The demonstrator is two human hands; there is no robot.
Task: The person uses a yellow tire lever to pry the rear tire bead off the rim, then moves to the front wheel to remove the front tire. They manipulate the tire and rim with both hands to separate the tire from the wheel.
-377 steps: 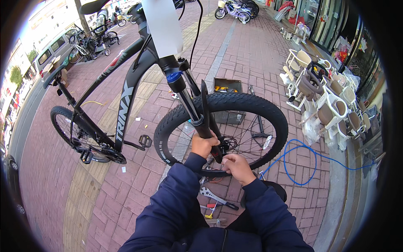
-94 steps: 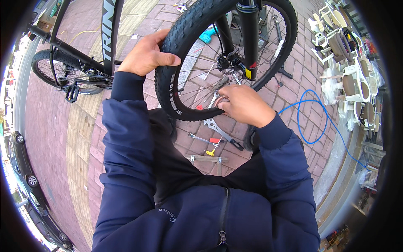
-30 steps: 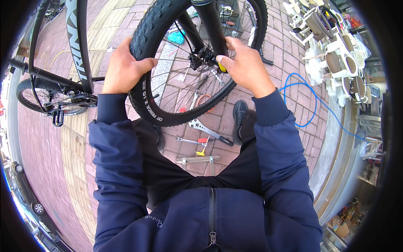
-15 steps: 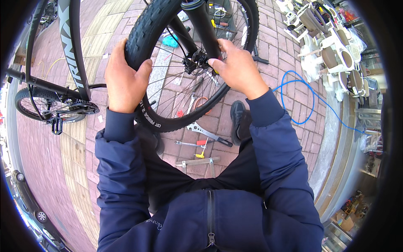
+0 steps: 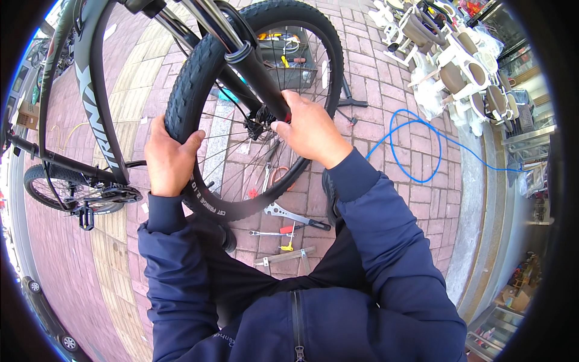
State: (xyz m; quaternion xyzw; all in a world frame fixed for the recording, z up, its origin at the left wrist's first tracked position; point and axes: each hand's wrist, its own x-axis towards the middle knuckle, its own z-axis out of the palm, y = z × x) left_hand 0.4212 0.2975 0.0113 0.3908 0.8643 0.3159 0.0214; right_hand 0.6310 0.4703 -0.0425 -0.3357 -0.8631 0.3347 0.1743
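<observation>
A bicycle's front wheel stands before me, its knobby black tire (image 5: 181,99) rising on the left. My left hand (image 5: 169,160) grips that tire on its near left side, thumb on the inner edge. Closed round the lower end of the black fork leg (image 5: 256,75) is my right hand (image 5: 313,130), beside the wheel hub (image 5: 259,123). Its fingertips are partly hidden behind the leg. The dark bicycle frame (image 5: 96,108) extends to the left, with the crank and pedal (image 5: 86,217) low down.
Below the wheel, a large wrench (image 5: 289,214), a yellow-headed tool (image 5: 286,247) and other hand tools lie on brick paving. A tool tray (image 5: 295,75) and a floor pump (image 5: 353,102) are beyond. A blue hose (image 5: 437,160) loops right, near white-framed child seats (image 5: 458,78).
The view has tilted up, so more of the fork's upper part shows and things sit lower. Both hands keep their holds on the tire and the fork leg.
</observation>
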